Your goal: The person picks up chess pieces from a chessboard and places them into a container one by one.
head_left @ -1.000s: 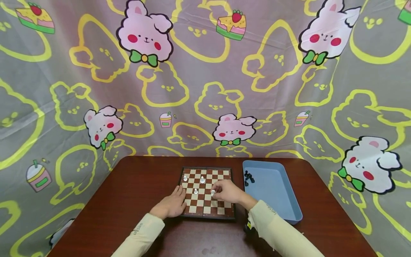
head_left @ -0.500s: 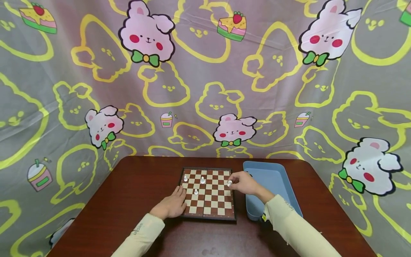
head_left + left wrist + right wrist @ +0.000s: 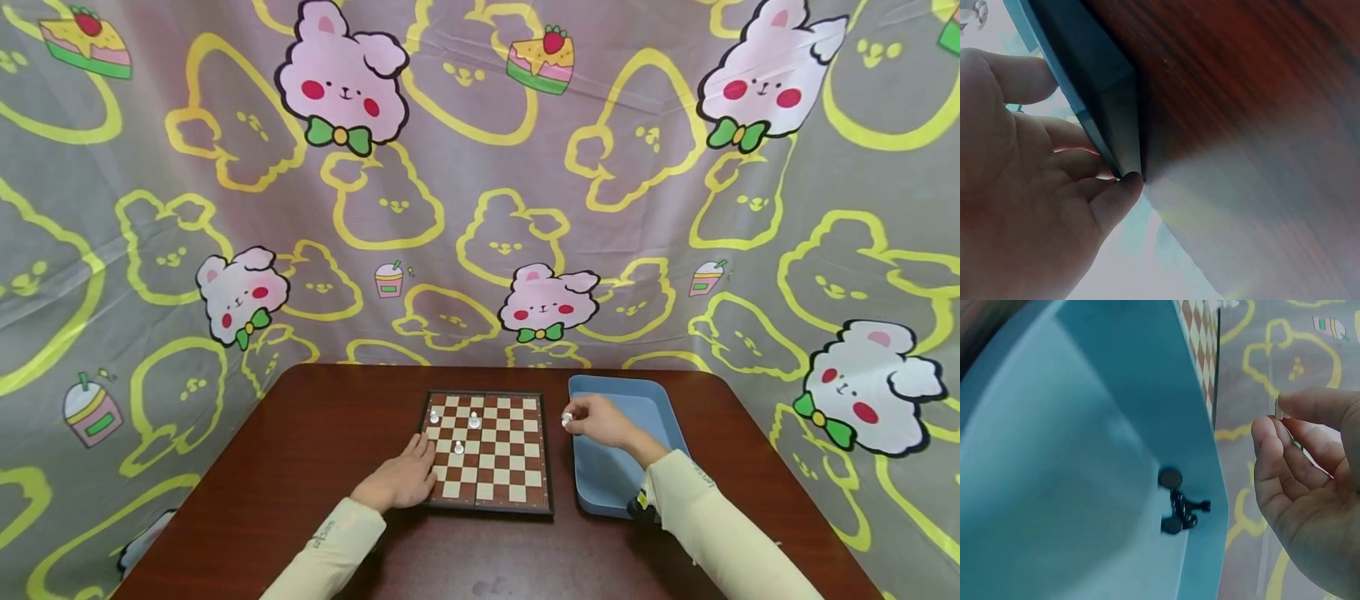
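My right hand pinches a white chess piece between thumb and fingertips, above the left rim of the blue tray. In the right wrist view the fingers cover most of that piece. The left hand lies with its fingers along the left edge of the chessboard; the left wrist view has the fingertips touching the board's dark side. On the board's left half stand three white chess pieces: one near the left edge, a taller one and a pawn.
Several black chess pieces lie together inside the tray against its wall, seen in the right wrist view. The brown table carries board and tray side by side with a narrow gap. A cartoon-patterned curtain hangs behind the table.
My right hand has carried the white chess piece rightward, from over the board's right half to the tray's left rim. The left hand stays at the board's edge.
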Action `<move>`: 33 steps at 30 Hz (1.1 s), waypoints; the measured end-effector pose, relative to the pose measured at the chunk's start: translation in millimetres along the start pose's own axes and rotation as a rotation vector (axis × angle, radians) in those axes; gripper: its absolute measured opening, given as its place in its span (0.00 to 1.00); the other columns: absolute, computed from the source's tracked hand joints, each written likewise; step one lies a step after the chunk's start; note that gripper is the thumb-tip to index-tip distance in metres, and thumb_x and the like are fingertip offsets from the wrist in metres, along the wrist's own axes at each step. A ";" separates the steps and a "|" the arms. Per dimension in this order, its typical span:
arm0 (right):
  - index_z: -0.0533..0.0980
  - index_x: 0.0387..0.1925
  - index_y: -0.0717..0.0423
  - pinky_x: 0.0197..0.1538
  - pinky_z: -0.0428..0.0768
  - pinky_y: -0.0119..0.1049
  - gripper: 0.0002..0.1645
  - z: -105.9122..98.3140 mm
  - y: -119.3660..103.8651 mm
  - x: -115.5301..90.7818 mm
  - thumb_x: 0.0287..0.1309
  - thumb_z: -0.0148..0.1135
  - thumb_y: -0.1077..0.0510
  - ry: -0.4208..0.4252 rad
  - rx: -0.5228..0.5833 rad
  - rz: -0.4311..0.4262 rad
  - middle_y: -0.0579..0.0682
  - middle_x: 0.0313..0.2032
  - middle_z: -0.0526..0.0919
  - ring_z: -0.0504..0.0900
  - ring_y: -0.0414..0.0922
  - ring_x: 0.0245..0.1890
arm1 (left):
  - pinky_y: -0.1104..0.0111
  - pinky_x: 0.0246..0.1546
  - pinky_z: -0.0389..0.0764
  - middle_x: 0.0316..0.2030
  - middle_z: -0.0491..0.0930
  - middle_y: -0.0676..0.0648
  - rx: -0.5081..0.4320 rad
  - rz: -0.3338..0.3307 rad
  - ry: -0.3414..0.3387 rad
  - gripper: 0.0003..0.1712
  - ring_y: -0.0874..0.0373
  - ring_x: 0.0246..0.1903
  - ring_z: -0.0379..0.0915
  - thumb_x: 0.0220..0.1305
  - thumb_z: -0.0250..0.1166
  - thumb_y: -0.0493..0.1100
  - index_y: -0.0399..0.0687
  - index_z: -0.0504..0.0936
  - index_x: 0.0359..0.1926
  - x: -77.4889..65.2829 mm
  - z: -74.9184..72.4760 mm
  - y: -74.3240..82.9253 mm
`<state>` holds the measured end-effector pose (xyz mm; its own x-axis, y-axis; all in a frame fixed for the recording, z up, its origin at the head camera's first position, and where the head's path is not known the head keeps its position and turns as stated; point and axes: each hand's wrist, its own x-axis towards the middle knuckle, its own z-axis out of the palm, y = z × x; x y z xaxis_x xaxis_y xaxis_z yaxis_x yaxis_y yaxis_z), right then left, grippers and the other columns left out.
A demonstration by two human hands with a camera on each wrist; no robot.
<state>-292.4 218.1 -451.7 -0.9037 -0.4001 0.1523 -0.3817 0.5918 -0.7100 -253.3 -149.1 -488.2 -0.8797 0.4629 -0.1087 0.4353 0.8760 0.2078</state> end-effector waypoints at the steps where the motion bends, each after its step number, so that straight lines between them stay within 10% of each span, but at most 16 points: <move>1: 0.78 0.31 0.60 0.29 0.74 0.37 0.01 -2.0 1.7 -0.8 0.54 0.63 0.65 0.003 -0.003 0.002 0.46 0.27 0.79 0.76 0.43 0.27 | 0.53 0.63 0.59 0.69 0.51 0.31 0.000 0.002 0.001 0.32 0.40 0.70 0.41 0.70 0.49 0.45 0.27 0.59 0.67 0.1 0.0 -0.1; 33: 0.79 0.39 0.67 0.37 0.79 0.42 0.10 -52.2 62.6 -14.7 0.59 0.61 0.62 0.087 -0.011 0.281 0.53 0.34 0.81 0.79 0.46 0.34 | 0.54 0.63 0.59 0.69 0.51 0.31 0.009 0.015 0.016 0.31 0.40 0.70 0.42 0.70 0.50 0.44 0.26 0.60 0.66 1.2 2.5 -2.9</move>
<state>-313.1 297.5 -462.5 -0.9873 -0.1587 0.0093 -0.1159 0.6789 -0.7250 -255.1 -150.7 -491.4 -0.8760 0.4738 -0.0899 0.4501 0.8702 0.2006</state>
